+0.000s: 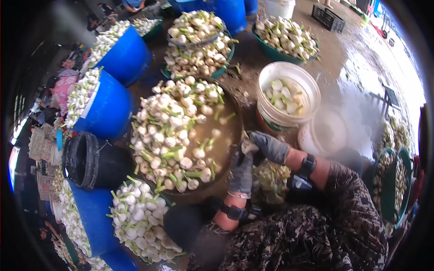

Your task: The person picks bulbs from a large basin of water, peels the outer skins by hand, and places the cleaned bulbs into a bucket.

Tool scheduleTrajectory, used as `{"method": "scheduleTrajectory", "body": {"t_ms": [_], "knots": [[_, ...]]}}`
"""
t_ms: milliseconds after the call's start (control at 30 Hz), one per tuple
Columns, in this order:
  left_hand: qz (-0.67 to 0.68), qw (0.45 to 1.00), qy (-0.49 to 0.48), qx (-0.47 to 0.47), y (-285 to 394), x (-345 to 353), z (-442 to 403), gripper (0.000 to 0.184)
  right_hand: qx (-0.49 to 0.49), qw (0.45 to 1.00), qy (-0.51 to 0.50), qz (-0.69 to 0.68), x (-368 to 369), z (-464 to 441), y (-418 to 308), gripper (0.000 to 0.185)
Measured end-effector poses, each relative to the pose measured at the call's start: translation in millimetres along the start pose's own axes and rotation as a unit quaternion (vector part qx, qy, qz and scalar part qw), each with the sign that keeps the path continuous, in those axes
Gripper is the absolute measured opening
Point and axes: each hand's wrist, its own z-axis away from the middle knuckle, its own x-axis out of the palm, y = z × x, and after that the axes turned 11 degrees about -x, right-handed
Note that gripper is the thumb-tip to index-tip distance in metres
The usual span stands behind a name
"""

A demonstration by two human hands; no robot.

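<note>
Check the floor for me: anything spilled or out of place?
Yes: a shiny wet patch spreads across the duller floor right of the white bucket, perhaps spilled water. Loose debris also lies between that bucket and the basin.

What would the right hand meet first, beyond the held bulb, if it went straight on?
Probably the rim of the large basin; depth is unclear, so the right hand might pass above it.

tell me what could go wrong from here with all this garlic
The garlic bulb between the gloved left hand and right hand might slip and drop.
The heaped bulbs along the left edge of the basin might roll over its rim.
The wet floor could make footing slick.
</note>
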Motion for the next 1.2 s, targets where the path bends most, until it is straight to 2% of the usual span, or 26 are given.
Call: {"method": "scheduleTrajectory", "body": {"t_ms": [33,67,100,167,200,233,300,333,367,433,600,700,733,767,833,867,900,967,1000,1033,1067,1133,1167,1200], "knots": [[0.007,0.998,-0.005,-0.055,-8,5,39,0.041,0.048,0.998,0.023,-0.016,10,36,6,0.044],[0.073,0.986,-0.054,-0.140,34,7,49,0.038,0.083,0.996,0.038,-0.014,11,34,-6,0.044],[0.109,0.989,-0.044,-0.087,4,28,30,0.037,0.043,0.998,0.041,-0.014,-26,32,42,0.044],[0.120,0.986,-0.045,-0.110,6,39,45,0.037,-0.039,0.984,0.121,0.121,-27,72,35,0.043],[0.153,0.980,-0.034,-0.120,2,48,54,0.037,-0.093,0.964,0.168,0.184,-29,90,35,0.036],[0.150,0.981,-0.035,-0.121,-1,48,52,0.037,-0.093,0.964,0.170,0.181,-28,94,34,0.036],[0.107,0.989,0.003,-0.104,-7,48,50,0.037,-0.206,0.900,0.208,0.323,-27,105,28,0.028],[0.101,0.989,0.008,-0.109,-10,48,49,0.037,-0.213,0.896,0.231,0.314,-23,105,26,0.018],[0.100,0.989,0.005,-0.111,-13,48,49,0.037,-0.211,0.895,0.235,0.314,-23,104,27,0.018],[0.024,0.995,0.017,-0.100,-15,50,48,0.038,-0.236,0.831,0.218,0.454,-27,99,35,0.013],[-0.073,0.997,0.008,-0.037,-13,55,53,0.038,-0.209,0.840,0.238,0.440,-24,94,41,0.008],[0.000,0.996,-0.016,-0.092,-15,51,51,0.037,-0.221,0.850,0.237,0.416,-25,92,38,0.008],[0.097,0.987,-0.056,-0.112,-14,51,53,0.037,-0.206,0.881,0.208,0.371,-28,93,38,0.010],[0.192,0.968,-0.094,-0.130,-14,49,53,0.037,-0.203,0.882,0.209,0.371,-31,94,39,0.010],[0.205,0.961,-0.108,-0.150,-9,47,53,0.039,-0.098,0.952,0.216,0.193,-37,93,42,0.013],[0.230,0.952,-0.110,-0.167,-7,46,54,0.035,-0.080,0.952,0.222,0.193,-50,89,56,0.017],[0.255,0.943,-0.115,-0.181,-1,41,54,0.032,-0.098,0.903,0.265,0.323,-55,87,54,0.018],[0.266,0.938,-0.117,-0.187,-5,33,52,0.032,-0.109,0.813,0.294,0.491,-73,87,62,0.017],[0.119,0.979,-0.105,-0.129,-6,31,52,0.032,-0.099,0.805,0.295,0.505,-76,88,58,0.015],[0.046,0.989,-0.098,-0.096,-5,31,51,0.033,-0.101,0.805,0.293,0.507,-71,90,46,0.015],[-0.028,0.994,-0.087,-0.064,-4,31,51,0.033,-0.188,0.804,0.276,0.492,-62,94,36,0.015],[0.204,0.957,-0.089,-0.187,2,35,52,0.036,-0.329,0.790,0.198,0.479,-46,100,18,0.015],[0.203,0.957,-0.089,-0.188,1,35,52,0.036,-0.328,0.790,0.199,0.477,-41,101,19,0.015],[0.233,0.941,-0.131,-0.206,0,34,52,0.038,-0.331,0.780,0.153,0.508,-36,102,21,0.015]]}}
